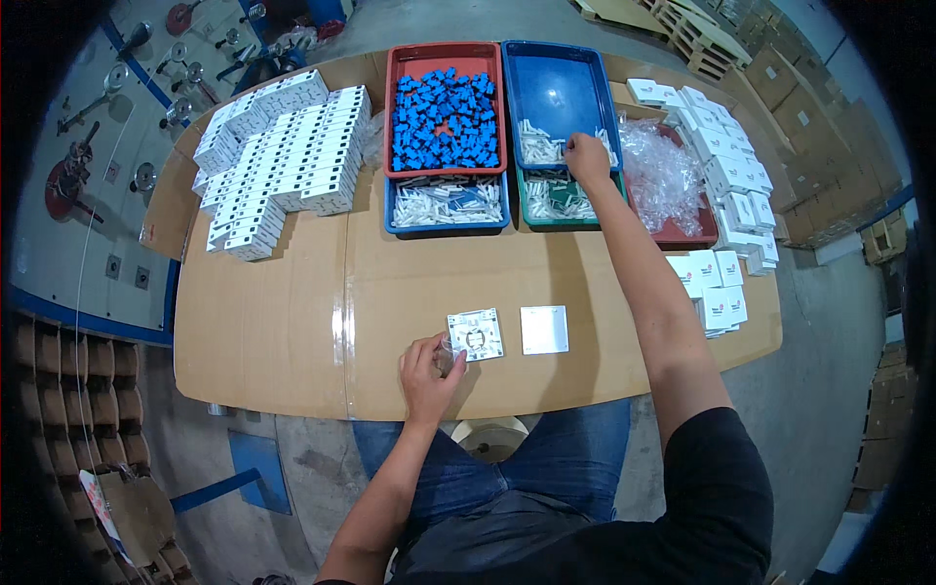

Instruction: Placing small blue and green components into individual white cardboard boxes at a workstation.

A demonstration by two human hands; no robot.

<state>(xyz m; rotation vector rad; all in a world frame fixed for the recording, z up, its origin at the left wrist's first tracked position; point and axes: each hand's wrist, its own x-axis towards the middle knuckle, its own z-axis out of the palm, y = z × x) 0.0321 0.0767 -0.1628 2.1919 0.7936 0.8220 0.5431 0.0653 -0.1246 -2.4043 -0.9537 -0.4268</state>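
My left hand (425,376) is closed at the table's near side, with a small clear plastic bag (446,358) between thumb and fingers. Right beside it lies a white square plate (475,335) with a round opening in its middle. A plain, pale square plate (544,331) rests a little to the right of that. My right arm stretches across the table, and my right hand (587,158) is at a blue tray (554,83) with small white parts (538,145) at its near end. Its fingers are drawn together; what they hold, if anything, is hidden.
A red tray (446,56) of blue pieces partly overlies a blue tray (448,232) of white parts. A green tray (561,225) sits below the right blue tray. Clear plastic bags (663,175) pile beside it. White boxes (283,146) stack left; more white boxes (723,175) stand right.
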